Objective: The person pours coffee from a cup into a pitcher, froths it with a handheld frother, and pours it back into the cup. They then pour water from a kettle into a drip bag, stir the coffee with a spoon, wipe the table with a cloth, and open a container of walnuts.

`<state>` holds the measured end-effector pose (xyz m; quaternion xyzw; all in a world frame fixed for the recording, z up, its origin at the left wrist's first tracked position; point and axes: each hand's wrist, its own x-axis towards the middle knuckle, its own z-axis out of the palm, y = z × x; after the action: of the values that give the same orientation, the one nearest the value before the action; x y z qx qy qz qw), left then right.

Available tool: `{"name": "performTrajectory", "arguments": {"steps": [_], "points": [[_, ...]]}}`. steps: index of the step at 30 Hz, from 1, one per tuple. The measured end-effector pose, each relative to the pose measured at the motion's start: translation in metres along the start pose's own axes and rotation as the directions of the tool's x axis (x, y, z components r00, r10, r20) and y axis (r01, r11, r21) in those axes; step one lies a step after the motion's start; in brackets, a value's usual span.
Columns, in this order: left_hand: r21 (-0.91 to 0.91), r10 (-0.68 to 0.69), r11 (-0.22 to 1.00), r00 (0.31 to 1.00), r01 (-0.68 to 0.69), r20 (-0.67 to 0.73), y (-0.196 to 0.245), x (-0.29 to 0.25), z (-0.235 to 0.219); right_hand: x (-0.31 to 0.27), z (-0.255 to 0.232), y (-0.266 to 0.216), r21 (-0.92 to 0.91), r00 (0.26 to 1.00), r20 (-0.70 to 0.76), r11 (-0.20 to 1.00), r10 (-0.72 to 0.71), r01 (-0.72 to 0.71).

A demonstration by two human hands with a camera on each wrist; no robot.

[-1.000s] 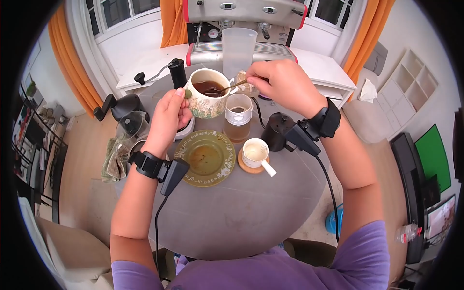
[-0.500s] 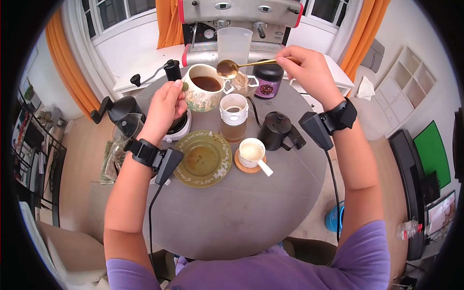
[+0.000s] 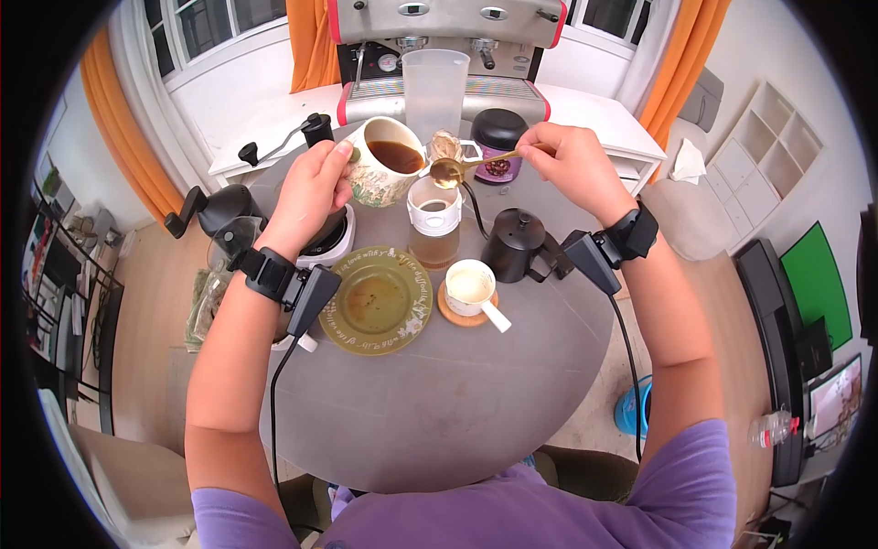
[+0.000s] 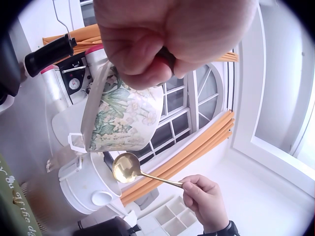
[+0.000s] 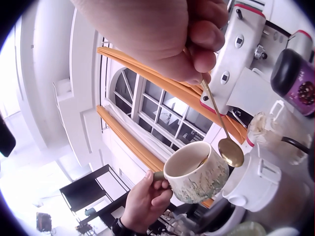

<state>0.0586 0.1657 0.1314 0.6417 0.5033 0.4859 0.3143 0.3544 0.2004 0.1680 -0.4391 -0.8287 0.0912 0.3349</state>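
My left hand (image 3: 313, 188) grips the green handle of a cream mug (image 3: 377, 186) with a floral pattern, raised above the table and tilted a little. Dark brown liquid fills part of it. The right hand (image 3: 572, 165) pinches the thin handle of a golden spoon (image 4: 127, 168). The spoon's bowl is close over the rim of a white dripper-like cup (image 3: 434, 218), just right of the mug. That cup sits on a clear glass (image 3: 433, 249) with pale brown liquid in it. In the right wrist view the spoon's bowl overlaps the cup's edge.
On the grey table (image 3: 430, 403) stand an olive plate (image 3: 370, 334), a small white handled cup (image 3: 470, 285) on a wooden coaster, a black pot (image 3: 518, 242) and a purple-labelled jar (image 3: 499, 133). Behind them are a tall clear jug (image 3: 435, 87) and an espresso machine (image 3: 448, 27).
The spoon has come up out of the mug's liquid, swung right, then lowered toward the white cup. The mug has moved slightly left and tilted more. The left hand keeps its grip.
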Motion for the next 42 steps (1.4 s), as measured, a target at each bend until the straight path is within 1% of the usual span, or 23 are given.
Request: {"name": "performTrajectory", "arguments": {"steps": [3, 8, 10, 12, 13, 15, 19, 22, 24, 26, 28, 29, 33, 36, 37, 39, 41, 42], "points": [[-0.003, 0.006, 1.0, 1.0, -0.006, -0.013, 0.002, 0.0, 0.004, 0.002, 0.003, -0.002, -0.05, 1.0, 0.028, 0.999, 0.0, 0.002], [0.015, 0.022, 1.0, 1.0, -0.022, -0.012, -0.001, 0.002, 0.006, 0.004, 0.009, -0.002, -0.119, 0.997, 0.023, 0.99, -0.071, 0.074], [0.009, 0.024, 1.0, 1.0, -0.024, -0.013, -0.001, 0.003, 0.007, 0.005, 0.01, -0.002, -0.12, 0.997, 0.021, 0.99, -0.077, 0.079], [0.069, 0.031, 0.997, 1.0, -0.031, -0.003, 0.001, 0.003, 0.008, 0.006, 0.011, -0.002, -0.12, 0.996, 0.019, 0.989, -0.082, 0.084], [0.069, 0.03, 0.997, 1.0, -0.03, -0.002, 0.001, 0.003, 0.008, 0.006, 0.011, -0.003, -0.124, 0.996, 0.018, 0.988, -0.088, 0.09], [0.131, 0.059, 0.99, 0.998, -0.06, 0.005, 0.001, 0.004, 0.007, 0.006, 0.011, -0.004, -0.127, 0.995, 0.018, 0.987, -0.094, 0.096], [0.134, 0.064, 0.989, 0.998, -0.064, 0.006, 0.001, 0.007, 0.008, 0.007, 0.011, -0.003, -0.129, 0.998, 0.024, 0.989, -0.063, 0.065], [0.145, 0.096, 0.985, 0.995, -0.096, 0.008, 0.004, 0.007, 0.01, 0.007, 0.012, -0.001, -0.112, 0.998, 0.031, 0.992, -0.05, 0.053], [0.191, 0.126, 0.973, 0.992, -0.129, 0.028, 0.005, 0.008, 0.01, 0.007, 0.012, 0.0, -0.104, 0.998, 0.037, 0.994, -0.04, 0.044], [0.222, 0.128, 0.966, 0.991, -0.133, 0.036, 0.006, 0.009, 0.009, 0.007, 0.012, 0.0, -0.124, 0.999, 0.043, 0.991, -0.033, 0.039], [0.252, 0.13, 0.958, 0.991, -0.137, 0.044, 0.006, 0.011, 0.009, 0.007, 0.011, -0.001, -0.121, 0.998, 0.034, 0.991, -0.047, 0.051], [0.263, 0.153, 0.951, 0.987, -0.161, 0.049, 0.005, 0.012, 0.009, 0.007, 0.011, -0.002, -0.118, 0.998, 0.025, 0.991, -0.061, 0.064], [0.298, 0.206, 0.928, 0.975, -0.222, 0.085, 0.008, 0.014, 0.01, 0.007, 0.01, -0.005, -0.118, 0.998, 0.032, 0.991, -0.051, 0.054], [0.331, 0.218, 0.914, 0.972, -0.236, 0.089, 0.011, 0.012, 0.012, 0.008, 0.01, -0.005, -0.129, 0.998, 0.028, 0.99, -0.051, 0.054], [0.331, 0.218, 0.914, 0.972, -0.236, 0.089, 0.011, 0.013, 0.013, 0.008, 0.01, -0.005, -0.135, 0.998, 0.027, 0.989, -0.058, 0.061], [0.383, 0.272, 0.878, 0.958, -0.288, 0.095, 0.01, 0.013, 0.013, 0.008, 0.01, -0.005, -0.14, 0.998, 0.026, 0.988, -0.065, 0.068], [0.408, 0.287, 0.862, 0.953, -0.302, 0.099, 0.01, 0.015, 0.013, 0.008, 0.011, -0.004, -0.137, 0.993, 0.018, 0.984, -0.114, 0.115], [0.432, 0.301, 0.845, 0.948, -0.316, 0.104, 0.01, 0.015, 0.013, 0.008, 0.011, -0.004, -0.137, 0.993, 0.018, 0.984, -0.114, 0.116]]}}
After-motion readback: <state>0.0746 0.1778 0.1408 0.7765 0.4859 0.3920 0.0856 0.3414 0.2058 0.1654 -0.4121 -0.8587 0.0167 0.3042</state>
